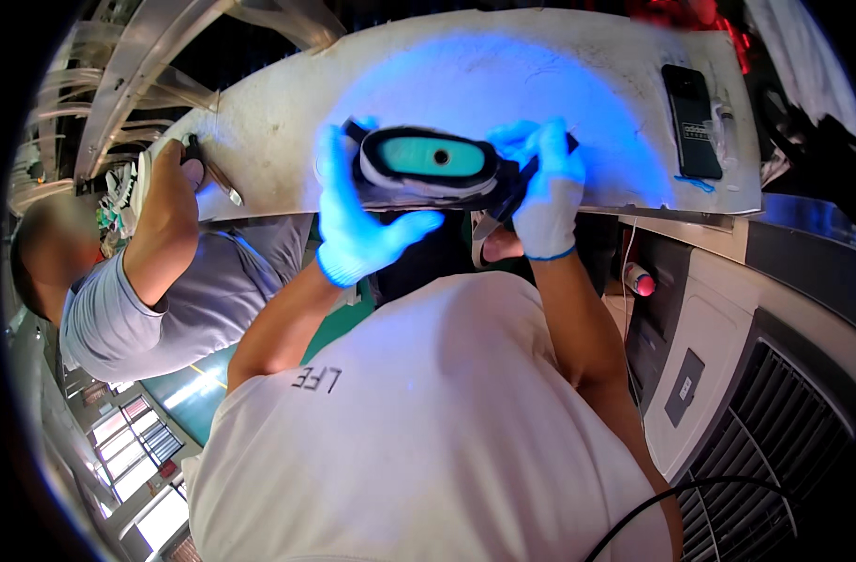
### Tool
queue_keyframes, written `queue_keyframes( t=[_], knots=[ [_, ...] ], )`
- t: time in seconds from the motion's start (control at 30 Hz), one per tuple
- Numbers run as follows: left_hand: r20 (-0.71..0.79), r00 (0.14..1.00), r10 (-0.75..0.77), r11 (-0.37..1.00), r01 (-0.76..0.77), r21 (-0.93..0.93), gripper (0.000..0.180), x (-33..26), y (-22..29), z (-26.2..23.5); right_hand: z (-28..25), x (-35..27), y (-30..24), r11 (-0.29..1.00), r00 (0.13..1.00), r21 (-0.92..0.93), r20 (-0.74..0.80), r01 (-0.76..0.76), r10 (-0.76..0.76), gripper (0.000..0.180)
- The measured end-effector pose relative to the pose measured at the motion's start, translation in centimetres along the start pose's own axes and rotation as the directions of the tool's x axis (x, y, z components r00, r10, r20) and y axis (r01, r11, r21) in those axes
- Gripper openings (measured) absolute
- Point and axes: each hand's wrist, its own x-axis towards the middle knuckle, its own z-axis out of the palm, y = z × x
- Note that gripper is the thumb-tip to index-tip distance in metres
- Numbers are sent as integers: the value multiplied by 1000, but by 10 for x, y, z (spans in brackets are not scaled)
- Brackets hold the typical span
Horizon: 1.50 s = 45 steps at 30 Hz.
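Observation:
Over the near edge of the table I hold a dark shoe (390, 195) with a bright turquoise oval (418, 155) facing up and a small dark hole in it. My left hand (357, 215), in a thin glove lit blue, grips its left end, the thumb stretched out below. At the right end my gloved right hand (548, 192) has its fingers closed round a dark strap-like part (517, 192). Whether that strap is joined to the shoe, I cannot tell. Part of the shoe's rim is hidden behind my fingers.
Blue light falls on the white table (287, 112). A black phone (692, 122) lies at the right. On the left a co-worker (165, 272) sits with one arm on the table, near a brush-like tool (223, 183). A white bottle with a pink cap (640, 279) stands lower right.

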Motion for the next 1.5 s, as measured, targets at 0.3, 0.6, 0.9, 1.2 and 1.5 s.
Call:
queue_keyframes(
  t=[0.3,0.6,0.9,1.2,1.5],
  knots=[
    [-106,945,-310,931,278,-238,32,69,29,20,13,27,15,993,999,-116,-46,-17,12,41],
    [-139,913,383,917,-394,-66,52,28,-10,10,11,9,-1,926,996,-377,89,11,24,37],
    [-106,859,501,859,-509,-56,63,28,-20,3,29,32,-20,809,892,-582,314,-90,325,40],
    [-109,781,615,789,-608,91,67,24,-10,1,26,33,-9,802,910,-597,328,-9,255,41],
    [-114,780,616,786,-617,24,60,30,-14,2,19,45,2,885,835,-386,371,-259,406,32]
  ],
)
